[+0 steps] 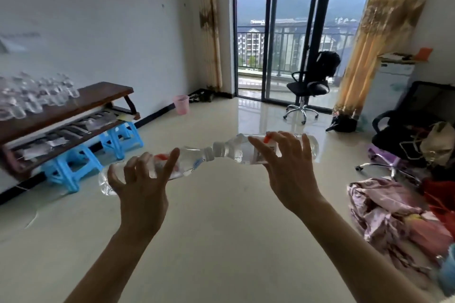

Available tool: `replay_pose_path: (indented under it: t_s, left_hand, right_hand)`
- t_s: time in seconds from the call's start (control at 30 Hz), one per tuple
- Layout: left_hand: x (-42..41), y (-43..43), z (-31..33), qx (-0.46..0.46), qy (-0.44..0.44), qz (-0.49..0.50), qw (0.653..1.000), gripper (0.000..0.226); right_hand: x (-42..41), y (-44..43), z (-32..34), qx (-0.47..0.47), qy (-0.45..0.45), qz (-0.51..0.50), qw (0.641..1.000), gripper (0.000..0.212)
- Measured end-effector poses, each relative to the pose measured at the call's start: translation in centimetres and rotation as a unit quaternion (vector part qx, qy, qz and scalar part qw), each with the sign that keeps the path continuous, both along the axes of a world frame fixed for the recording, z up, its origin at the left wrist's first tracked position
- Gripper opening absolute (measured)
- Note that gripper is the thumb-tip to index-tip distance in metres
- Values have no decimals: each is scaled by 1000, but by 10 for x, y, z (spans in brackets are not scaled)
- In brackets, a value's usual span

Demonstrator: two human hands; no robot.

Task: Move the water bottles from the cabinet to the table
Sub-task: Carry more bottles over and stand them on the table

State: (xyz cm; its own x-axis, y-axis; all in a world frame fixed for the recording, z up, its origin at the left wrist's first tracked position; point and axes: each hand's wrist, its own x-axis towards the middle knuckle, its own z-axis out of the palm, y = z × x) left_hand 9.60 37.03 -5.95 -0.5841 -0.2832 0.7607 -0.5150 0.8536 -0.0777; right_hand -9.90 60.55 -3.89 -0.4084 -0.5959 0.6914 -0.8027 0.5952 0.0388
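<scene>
Head view, both hands raised above the floor (221,224). Fingers (170,163) of the left hand (140,179) are curling, slightly spread, round the body of the left bottle (189,165). Fingers (258,149) of the right hand (288,170) are wrapping, likewise spread, over the right bottle (240,151). Both bottles are lying nearly level in mid-air, white caps pointing inward and meeting at centre; whether the caps are touching cannot be told. Each bottle is showing clear ribbed plastic and a transparent label with red marks. The left one is also carrying a blue mark, and the right one a barcode. Farther out, at left, more clear bottles (37,96) are standing grouped on a dark wooden table (98,99), which is resting on blue stools (71,170).
</scene>
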Motion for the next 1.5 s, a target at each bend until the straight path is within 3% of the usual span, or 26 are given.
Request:
replay_pose_path:
  t_s: [0.23, 0.53, 0.8, 1.17, 1.5]
  left_hand:
    - [0, -107, -3, -30, -19, 114, 993, 93]
    - [40, -321, -15, 4, 21, 229, 973, 89]
    - [43, -485, 7, 13, 40, 249, 968, 76]
    - [-66, -768, -21, 24, -7, 252, 967, 95]
    - [-104, -990, -3, 5, 12, 309, 951, 75]
  right_hand:
    - [-58, -183, 10, -4, -15, 138, 990, 93]
    - [-34, -446, -5, -14, -41, 266, 963, 85]
    - [-43, -617, 13, -41, -35, 289, 956, 79]
    - [-151, -915, -30, -54, -58, 309, 948, 87]
    - [-209, -1186, 1, -43, -58, 361, 930, 78]
